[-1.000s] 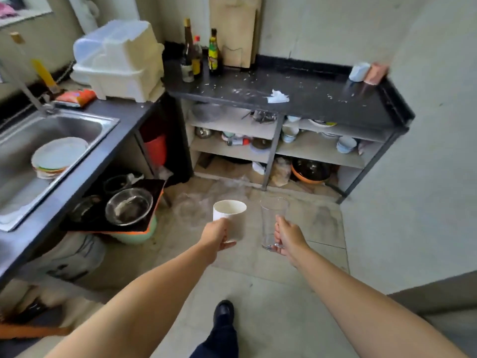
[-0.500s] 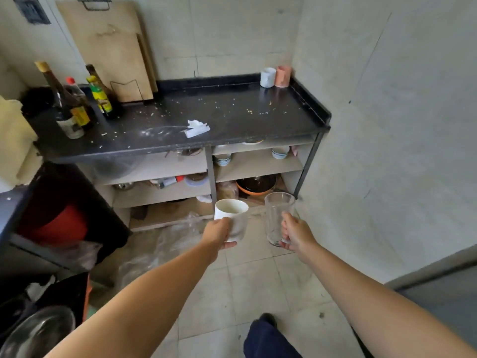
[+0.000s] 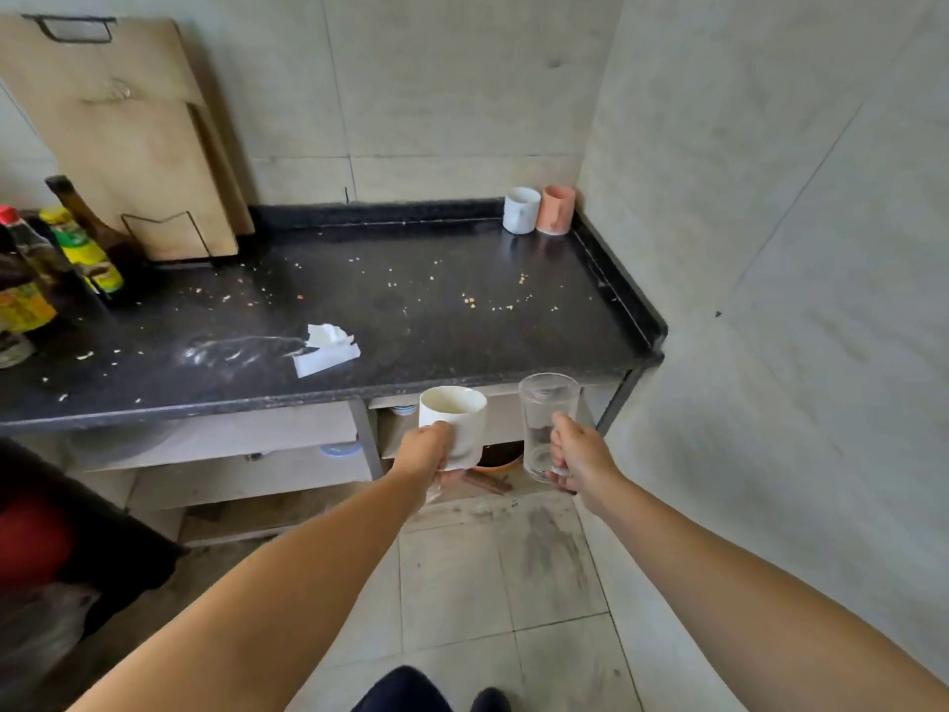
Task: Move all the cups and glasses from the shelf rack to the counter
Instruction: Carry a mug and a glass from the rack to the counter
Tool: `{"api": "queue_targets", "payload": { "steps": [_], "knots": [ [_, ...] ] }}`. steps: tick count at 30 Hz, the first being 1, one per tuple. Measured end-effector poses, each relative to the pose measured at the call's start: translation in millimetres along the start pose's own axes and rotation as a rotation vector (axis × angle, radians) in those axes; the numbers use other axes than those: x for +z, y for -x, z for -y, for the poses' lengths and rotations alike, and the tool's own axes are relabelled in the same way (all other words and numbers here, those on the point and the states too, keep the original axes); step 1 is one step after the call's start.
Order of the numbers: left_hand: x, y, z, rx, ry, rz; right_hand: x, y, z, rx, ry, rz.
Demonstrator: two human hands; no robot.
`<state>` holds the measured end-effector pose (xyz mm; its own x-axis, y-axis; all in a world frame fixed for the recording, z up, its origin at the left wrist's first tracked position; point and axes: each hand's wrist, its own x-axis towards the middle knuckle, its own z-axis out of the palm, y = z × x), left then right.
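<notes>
Grips hiding mug (image 3: 454, 421), glass (image 3: 544, 423) sides

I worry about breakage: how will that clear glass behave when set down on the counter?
The clear glass in the right hand looks thin-walled, so probably fragile against the hard counter. It is tall and narrow, so likely tippy. It looks empty, so probably light.

Bare forearms (image 3: 287, 598), dark trouser leg (image 3: 400, 691), black shoe (image 3: 490, 700)
</notes>
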<state>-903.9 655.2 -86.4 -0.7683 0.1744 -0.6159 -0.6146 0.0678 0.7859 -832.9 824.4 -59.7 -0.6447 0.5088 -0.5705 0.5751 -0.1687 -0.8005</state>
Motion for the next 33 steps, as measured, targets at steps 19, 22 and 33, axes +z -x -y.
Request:
{"api": "queue_targets", "payload": {
  "steps": [19, 22, 33],
  "knots": [
    [46.6, -303.9, -245.1, -0.015, -0.034, -0.074, 96.4, -313.3, 226.1, 0.053, -0.062, -0.002],
    [52.5, -343.5, -265.7, -0.041, -0.026, -0.095, 112.5, -351.1, 251.8, 0.063, -0.061, 0.024],
    [95.9, -455.9, -302.7, 0.027, 0.095, -0.178, 167.4, -479.7, 306.3, -0.128, -0.048, 0.042]
  ]
}}
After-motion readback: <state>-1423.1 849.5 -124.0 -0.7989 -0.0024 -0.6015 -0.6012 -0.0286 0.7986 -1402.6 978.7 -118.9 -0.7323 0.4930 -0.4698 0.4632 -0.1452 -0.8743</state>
